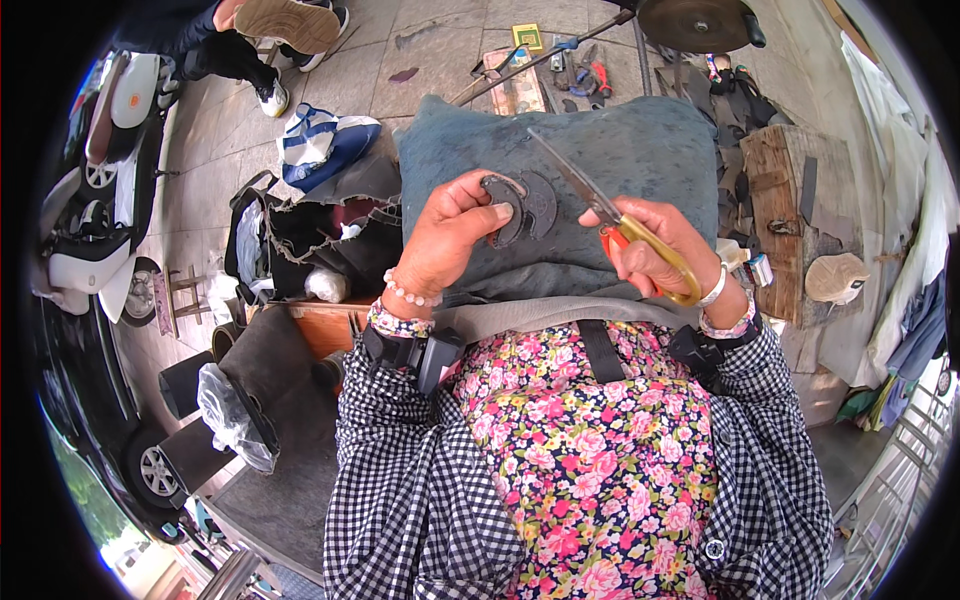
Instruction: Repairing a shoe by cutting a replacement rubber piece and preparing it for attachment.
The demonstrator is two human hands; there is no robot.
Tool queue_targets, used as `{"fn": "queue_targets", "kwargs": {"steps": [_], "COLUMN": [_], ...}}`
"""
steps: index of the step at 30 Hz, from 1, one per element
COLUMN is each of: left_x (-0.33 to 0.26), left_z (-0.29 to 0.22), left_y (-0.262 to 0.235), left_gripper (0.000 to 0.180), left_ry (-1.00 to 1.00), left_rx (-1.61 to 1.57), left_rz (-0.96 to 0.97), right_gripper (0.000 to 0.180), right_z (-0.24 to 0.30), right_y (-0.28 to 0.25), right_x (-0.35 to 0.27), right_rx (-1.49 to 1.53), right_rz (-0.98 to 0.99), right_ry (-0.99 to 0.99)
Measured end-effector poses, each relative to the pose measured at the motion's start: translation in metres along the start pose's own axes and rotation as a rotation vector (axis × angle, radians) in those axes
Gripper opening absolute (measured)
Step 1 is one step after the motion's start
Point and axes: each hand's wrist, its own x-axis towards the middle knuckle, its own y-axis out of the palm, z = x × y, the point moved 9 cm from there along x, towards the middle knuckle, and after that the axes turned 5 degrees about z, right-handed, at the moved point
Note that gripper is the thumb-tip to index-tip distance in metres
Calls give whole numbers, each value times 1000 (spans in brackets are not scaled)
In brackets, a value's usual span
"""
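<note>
My left hand (452,228) pinches a dark, curved, horseshoe-shaped piece (514,228) between thumb and fingers. Just right of it a second dark curved piece (544,204) lies against the blue-grey cushion (620,140) across my lap; whether the two pieces touch is hard to tell. My right hand (660,245) is closed around the yellow handles of a pair of scissors (572,176), with something red-orange at the grip. The blades look almost together and point up and left over the cushion, apart from the pieces.
Pliers and other tools (590,78) lie on the paving beyond the cushion. A scarred wooden block (775,200) stands at right. Left are an open black bag (315,235), a blue-white bag (325,145) and dark material rolls (255,365). Another person's shoe (288,25) shows at top left.
</note>
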Motion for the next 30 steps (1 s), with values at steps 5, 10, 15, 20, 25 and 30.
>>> {"fn": "queue_targets", "kwargs": {"steps": [5,10,15,20,25,30], "left_x": [4,-6,-21,-26,-26,-25], "left_z": [-18,-27,-39,-30,-25,-29], "left_y": [7,-19,-40,-52,-68,-59], "left_gripper": [26,21,17,16,17,17], "left_ry": [65,182,242,155,121,98], "left_rx": [-16,-32,-28,1,54,83], "left_rz": [-18,-181,-300,-437,-519,-459], "right_gripper": [82,88,69,55,60,39], "right_z": [20,-19,-85,-160,-175,-151], "right_y": [-41,-110,-164,-220,-280,-339], "right_x": [-48,-104,-186,-240,-268,-280], "right_rx": [364,475,419,-242,-551,-618], "right_rz": [-108,-409,-956,-1273,-1496,-1669], "right_ry": [-258,-388,-142,403,473,476]}}
